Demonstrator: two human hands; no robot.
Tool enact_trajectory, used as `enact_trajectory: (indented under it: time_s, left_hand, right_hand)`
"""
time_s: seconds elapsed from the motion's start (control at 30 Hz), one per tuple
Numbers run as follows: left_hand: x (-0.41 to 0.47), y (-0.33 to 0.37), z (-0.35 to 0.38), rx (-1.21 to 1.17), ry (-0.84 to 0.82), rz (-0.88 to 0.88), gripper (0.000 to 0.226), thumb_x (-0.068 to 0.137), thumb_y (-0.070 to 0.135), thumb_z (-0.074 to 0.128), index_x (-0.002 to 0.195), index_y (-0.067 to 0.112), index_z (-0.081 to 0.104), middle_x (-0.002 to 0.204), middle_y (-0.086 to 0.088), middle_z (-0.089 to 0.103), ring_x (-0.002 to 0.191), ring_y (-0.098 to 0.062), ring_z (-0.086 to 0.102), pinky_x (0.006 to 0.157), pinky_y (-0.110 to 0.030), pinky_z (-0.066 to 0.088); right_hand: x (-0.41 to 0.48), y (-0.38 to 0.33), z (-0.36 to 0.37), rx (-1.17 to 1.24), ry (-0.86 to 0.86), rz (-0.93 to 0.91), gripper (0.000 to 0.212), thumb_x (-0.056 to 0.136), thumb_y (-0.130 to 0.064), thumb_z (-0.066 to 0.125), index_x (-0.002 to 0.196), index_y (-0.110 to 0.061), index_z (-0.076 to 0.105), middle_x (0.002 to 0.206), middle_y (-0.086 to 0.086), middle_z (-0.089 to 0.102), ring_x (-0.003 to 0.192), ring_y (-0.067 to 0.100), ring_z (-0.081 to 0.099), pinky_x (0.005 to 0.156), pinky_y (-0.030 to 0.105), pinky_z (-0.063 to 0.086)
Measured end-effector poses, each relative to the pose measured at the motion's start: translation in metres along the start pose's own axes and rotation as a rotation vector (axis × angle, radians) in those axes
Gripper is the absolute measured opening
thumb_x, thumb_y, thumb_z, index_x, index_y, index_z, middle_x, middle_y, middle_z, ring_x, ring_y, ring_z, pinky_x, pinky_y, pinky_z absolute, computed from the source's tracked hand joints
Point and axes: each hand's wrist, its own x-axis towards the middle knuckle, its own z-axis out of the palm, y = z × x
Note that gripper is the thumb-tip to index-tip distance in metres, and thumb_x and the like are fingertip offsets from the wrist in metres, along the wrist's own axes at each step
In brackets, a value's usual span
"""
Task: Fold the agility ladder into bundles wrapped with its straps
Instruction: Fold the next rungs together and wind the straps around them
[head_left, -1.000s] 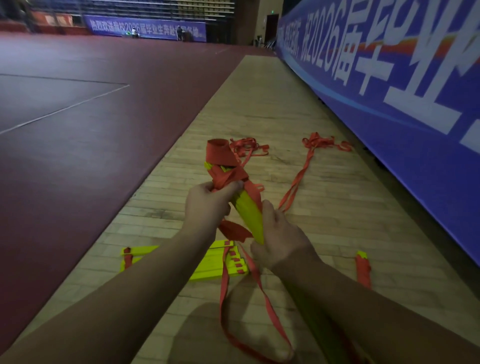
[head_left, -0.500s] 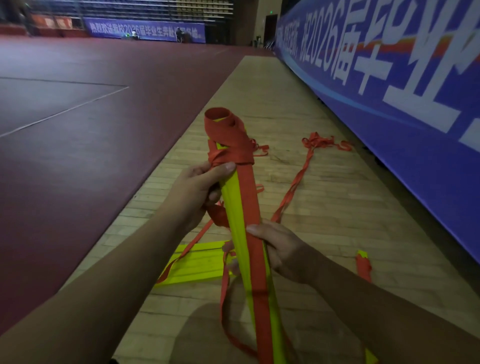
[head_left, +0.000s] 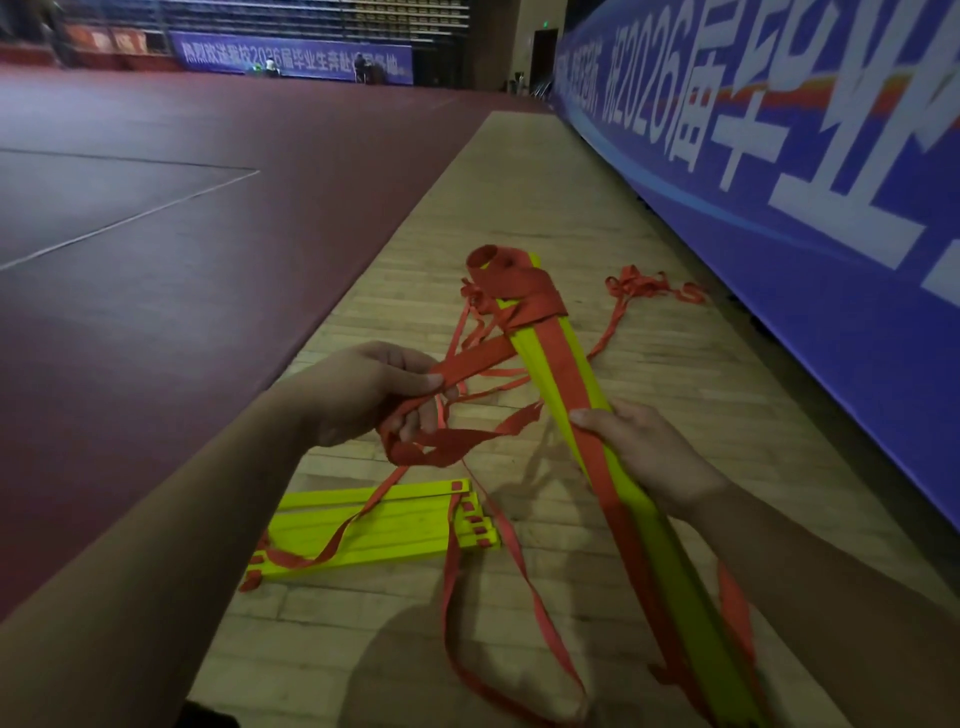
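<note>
A long bundle of yellow ladder rungs (head_left: 540, 358) slants up and away from me, with orange strap wound around its far end (head_left: 519, 291). My right hand (head_left: 649, 452) grips the bundle at its middle. My left hand (head_left: 374, 389) is off to the left, closed on a stretch of the orange strap (head_left: 478, 358) that runs taut to the wrapped end. More strap loops hang below that hand. A second stack of yellow rungs (head_left: 379, 525) lies flat on the wooden floor beneath my left arm.
Loose orange strap (head_left: 644, 286) trails across the wooden floor strip (head_left: 519, 182) toward a blue banner wall (head_left: 779, 182) on the right. Dark red court flooring (head_left: 156, 260) lies to the left. Strap loops (head_left: 519, 597) hang near my feet.
My left hand has moved away from the bundle to the left, pulling a length of strap out taut. The bundle has tilted over to the right in my right hand.
</note>
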Motion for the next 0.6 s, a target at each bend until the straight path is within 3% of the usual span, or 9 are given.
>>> enact_trajectory:
  time_s: [0.1, 0.23, 0.27, 0.33, 0.4, 0.47, 0.53, 0.6]
  left_hand:
    - [0.003, -0.003, 0.008, -0.082, -0.016, 0.029, 0.012, 0.09, 0.007, 0.049, 0.09, -0.001, 0.058, 0.071, -0.019, 0.07, 0.043, -0.015, 0.057, 0.041, -0.018, 0.041]
    - [0.003, -0.005, 0.02, -0.246, -0.054, -0.011, 0.022, 0.092, 0.007, 0.045, 0.085, 0.002, 0.065, 0.106, -0.025, 0.069, 0.065, -0.025, 0.069, 0.051, -0.026, 0.057]
    - [0.004, -0.006, 0.023, -0.25, -0.027, -0.027, 0.031, 0.095, 0.006, 0.041, 0.082, 0.005, 0.069, 0.111, -0.026, 0.068, 0.066, -0.026, 0.069, 0.048, -0.025, 0.056]
    - [0.009, -0.008, 0.032, -0.221, 0.067, -0.038, 0.03, 0.097, 0.007, 0.038, 0.099, 0.001, 0.068, 0.119, -0.026, 0.067, 0.061, -0.026, 0.07, 0.038, -0.02, 0.047]
    - [0.013, -0.01, 0.043, -0.21, 0.159, -0.024, 0.029, 0.095, 0.007, 0.042, 0.115, -0.005, 0.059, 0.119, -0.024, 0.068, 0.057, -0.025, 0.07, 0.033, -0.017, 0.037]
    - [0.015, -0.014, 0.056, -0.176, 0.233, 0.024, 0.02, 0.094, 0.006, 0.047, 0.106, -0.002, 0.062, 0.109, -0.024, 0.071, 0.054, -0.022, 0.07, 0.033, -0.017, 0.031]
    - [0.017, -0.02, 0.066, -0.134, 0.319, 0.046, 0.011, 0.093, 0.007, 0.055, 0.096, 0.002, 0.064, 0.102, -0.023, 0.072, 0.054, -0.019, 0.069, 0.034, -0.017, 0.03]
    - [0.018, -0.026, 0.075, -0.148, 0.419, 0.052, 0.01, 0.092, 0.012, 0.064, 0.095, 0.003, 0.064, 0.101, -0.022, 0.073, 0.055, -0.017, 0.069, 0.037, -0.018, 0.031]
  right_hand:
    - [0.004, 0.007, -0.001, -0.072, -0.018, 0.061, 0.019, 0.093, -0.015, 0.066, 0.076, -0.005, 0.066, 0.054, 0.004, 0.062, 0.041, 0.012, 0.057, 0.042, 0.019, 0.043]
    - [0.011, 0.015, -0.001, -0.545, 0.027, -0.069, 0.027, 0.087, -0.028, 0.074, 0.069, -0.008, 0.069, 0.059, -0.004, 0.063, 0.051, 0.006, 0.056, 0.052, 0.025, 0.041]
    - [0.012, 0.014, 0.0, -0.631, 0.041, -0.114, 0.029, 0.087, -0.029, 0.073, 0.065, -0.012, 0.066, 0.057, -0.006, 0.061, 0.05, 0.003, 0.055, 0.053, 0.025, 0.041]
    - [0.012, 0.012, 0.001, -0.67, 0.065, -0.17, 0.029, 0.087, -0.028, 0.071, 0.064, -0.016, 0.06, 0.056, -0.008, 0.059, 0.049, 0.0, 0.053, 0.052, 0.023, 0.04]
    - [0.011, 0.014, 0.006, -0.666, 0.059, -0.192, 0.021, 0.086, -0.023, 0.07, 0.069, -0.019, 0.058, 0.061, -0.008, 0.059, 0.055, 0.003, 0.055, 0.054, 0.024, 0.041]
    - [0.009, 0.017, 0.011, -0.693, 0.016, -0.159, 0.009, 0.082, -0.025, 0.07, 0.086, -0.024, 0.061, 0.071, -0.008, 0.062, 0.068, 0.01, 0.06, 0.061, 0.028, 0.046]
    - [0.004, 0.016, 0.015, -0.774, -0.023, -0.122, 0.029, 0.08, -0.031, 0.068, 0.107, -0.029, 0.059, 0.086, -0.005, 0.066, 0.081, 0.016, 0.064, 0.071, 0.035, 0.053]
    - [0.001, 0.013, 0.018, -0.858, -0.032, -0.123, 0.038, 0.08, -0.033, 0.067, 0.115, -0.028, 0.052, 0.093, 0.001, 0.065, 0.085, 0.021, 0.063, 0.075, 0.039, 0.054]
